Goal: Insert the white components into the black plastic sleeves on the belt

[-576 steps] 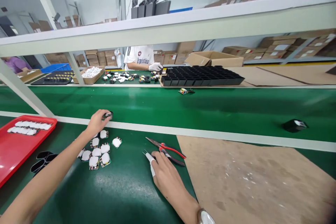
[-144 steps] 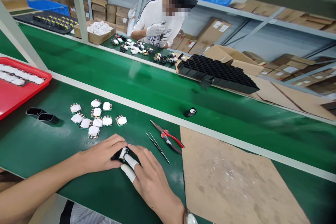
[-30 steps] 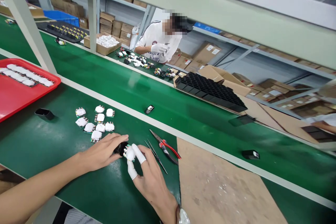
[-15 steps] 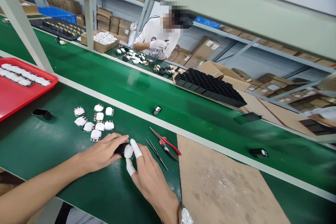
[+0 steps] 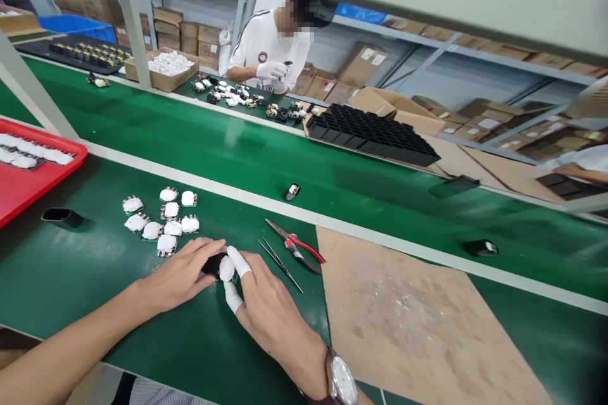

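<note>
Low over the green bench, my left hand [image 5: 183, 273] is closed around a black plastic housing [image 5: 212, 265], mostly hidden by its fingers. White finger cots cover the thumb and index finger of my right hand [image 5: 266, 304]. Those fingertips pinch a small circuit board with a white pad [image 5: 227, 269] at the housing's open end; how far in it sits is hidden. Beyond my left hand lie several similar white-topped boards [image 5: 166, 243]. Tweezers [image 5: 281, 266] and red-handled long-nose pliers [image 5: 295, 245] rest to the right of my hands.
A black housing [image 5: 61, 218] lies at left beside a red tray [image 5: 71, 161] of boards. Cardboard [image 5: 380, 329] covers the bench at right. Behind runs a green conveyor [image 5: 228, 155] carrying black units [image 5: 291, 192]. Across it, a person in white gloves [image 5: 273, 71] works near black trays [image 5: 370, 136].
The view has shifted slightly. Both hands keep their hold on the housing and board, which look almost unmoved against each other. Across the belt, the co-worker's gloved hands now hold a small dark piece.
</note>
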Available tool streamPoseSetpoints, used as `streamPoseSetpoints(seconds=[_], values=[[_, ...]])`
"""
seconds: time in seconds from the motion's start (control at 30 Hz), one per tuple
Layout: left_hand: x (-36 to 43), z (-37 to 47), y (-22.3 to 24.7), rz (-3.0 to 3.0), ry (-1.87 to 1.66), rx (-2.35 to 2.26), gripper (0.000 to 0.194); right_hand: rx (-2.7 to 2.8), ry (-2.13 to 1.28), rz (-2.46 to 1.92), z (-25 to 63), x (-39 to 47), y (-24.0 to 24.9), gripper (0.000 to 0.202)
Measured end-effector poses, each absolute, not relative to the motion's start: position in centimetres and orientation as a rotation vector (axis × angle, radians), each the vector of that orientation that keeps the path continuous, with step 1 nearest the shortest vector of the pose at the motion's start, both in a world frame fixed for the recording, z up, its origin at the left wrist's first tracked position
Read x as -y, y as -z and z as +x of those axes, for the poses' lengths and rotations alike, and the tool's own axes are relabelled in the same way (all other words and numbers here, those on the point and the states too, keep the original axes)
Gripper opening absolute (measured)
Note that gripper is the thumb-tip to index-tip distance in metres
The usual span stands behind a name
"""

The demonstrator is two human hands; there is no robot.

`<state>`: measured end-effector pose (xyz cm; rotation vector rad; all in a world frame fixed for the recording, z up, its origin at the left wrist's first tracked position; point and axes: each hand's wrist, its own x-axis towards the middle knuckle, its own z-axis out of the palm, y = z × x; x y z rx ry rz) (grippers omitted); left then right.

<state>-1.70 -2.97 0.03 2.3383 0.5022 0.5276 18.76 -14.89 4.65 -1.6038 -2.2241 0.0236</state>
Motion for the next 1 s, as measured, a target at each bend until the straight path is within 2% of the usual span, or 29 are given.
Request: streamPoseSetpoints(seconds=[0.17, 0.33, 0.5, 0.77, 1.0], values=[[3.0, -1.7, 0.3, 2.386, -0.525, -0.514, 0.067, 2.315, 0.026, -1.621, 18.7, 14.8, -5.3, 0.035], [3.0, -1.6, 0.9, 2.424, -0.543, -0.515, 0.07, 2.341, 0.079, -1.629, 18.6, 14.7, -5.2, 0.042], [3.0, -1.4, 0.8, 2.425, -0.545, -0.5, 0.072, 2.295, 0.006, -1.647, 18.9, 14.8, -4.8, 0.03], [3.1, -1.2, 0.8, 2.403, -0.577, -0.485, 0.068, 2.284, -0.07, -1.662, 19.2, 14.9, -4.8, 0.023], [3.1, -1.2, 1.3, 2.411, -0.591, -0.462, 0.072, 2.336, -0.018, -1.698, 18.9, 14.8, -4.8, 0.038]])
